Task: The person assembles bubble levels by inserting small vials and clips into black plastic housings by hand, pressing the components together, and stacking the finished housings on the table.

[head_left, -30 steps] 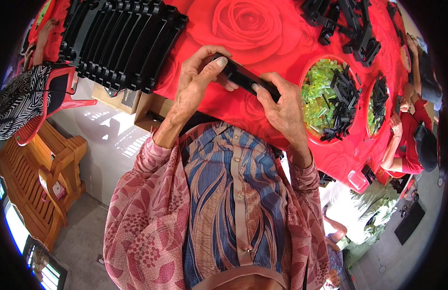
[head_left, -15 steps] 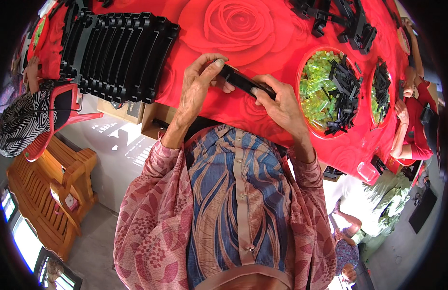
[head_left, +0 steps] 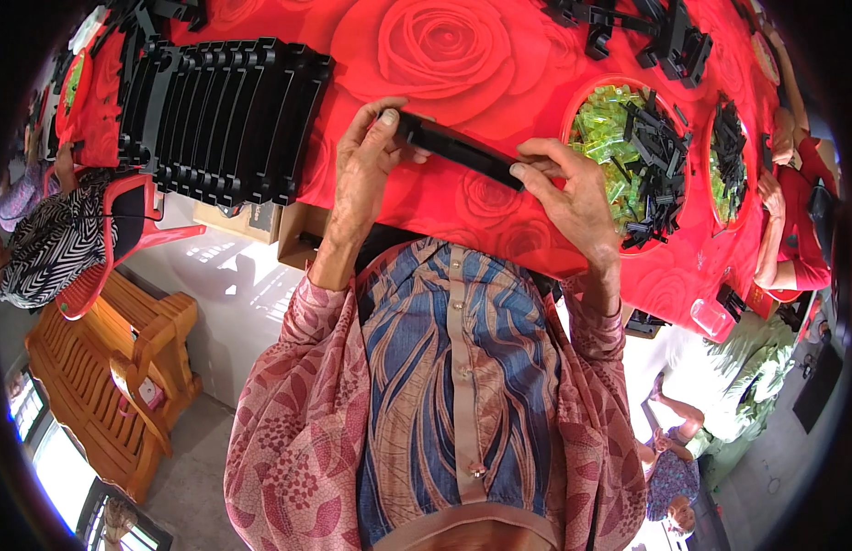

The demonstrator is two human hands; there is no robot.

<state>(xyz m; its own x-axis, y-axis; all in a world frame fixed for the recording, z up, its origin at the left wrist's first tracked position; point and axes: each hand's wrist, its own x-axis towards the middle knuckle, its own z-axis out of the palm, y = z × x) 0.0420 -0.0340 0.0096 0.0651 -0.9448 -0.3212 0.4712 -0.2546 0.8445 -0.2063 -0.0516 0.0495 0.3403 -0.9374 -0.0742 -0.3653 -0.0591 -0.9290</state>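
A long black plastic strip [head_left: 458,147] is held between my two hands above the red rose-patterned tablecloth [head_left: 444,50]. My left hand [head_left: 369,151] pinches its left end, thumb on top. At its right end, the thumb and fingers of my right hand [head_left: 564,188] grip the tip. The strip slants down to the right. To the left, a row of similar black plastic parts [head_left: 228,119] lies side by side. Nearest my right hand stands a red bowl [head_left: 573,108] with yellow-green clear pieces [head_left: 600,124] and small black pieces [head_left: 654,174].
A second red bowl [head_left: 717,220] holds similar pieces at the right. Loose black parts [head_left: 678,46] lie at the far right. Other people sit left and right, one in a red top [head_left: 805,248]. A red plastic chair [head_left: 136,230] and a wooden bench [head_left: 100,386] stand lower left.
My right hand has moved right, from the middle of the strip to its right end, so more of the strip shows. The left hand keeps its hold. The view has shifted slightly.
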